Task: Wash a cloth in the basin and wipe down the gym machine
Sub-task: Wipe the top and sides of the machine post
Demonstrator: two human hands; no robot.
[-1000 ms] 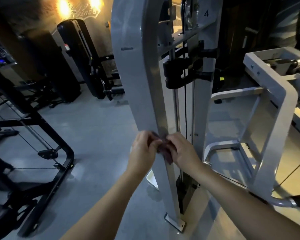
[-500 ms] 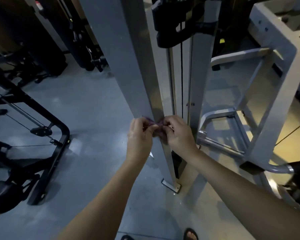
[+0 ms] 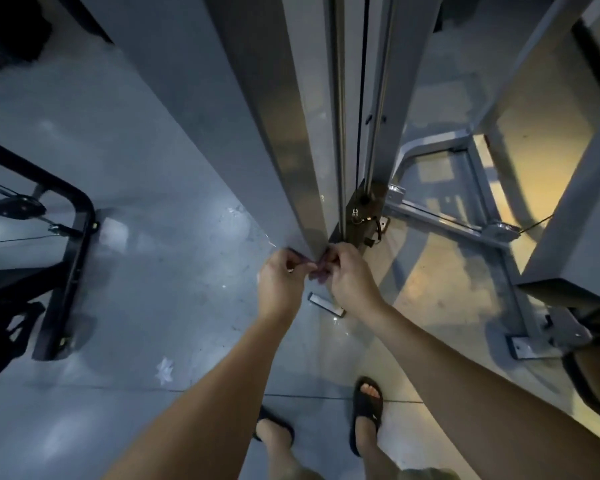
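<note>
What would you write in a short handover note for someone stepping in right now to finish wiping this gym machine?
Left hand: grips one end of the purple cloth.
Right hand: grips the other end.
The cloth is wrapped round the grey upright post of the machine, near its foot, close above the base plate.
Done: judging by where the cloth sits, the wipe has got almost to the foot of this post.
Left: the last stretch to the floor, then the neighbouring frame. The basin is not in view.

I see a black machine frame (image 3: pixel 66 258) with a pulley (image 3: pixel 16 208) well left of the fingers, and 2 black sandals (image 3: pixel 367 410) on the grey floor (image 3: pixel 153 306) below them.
</note>
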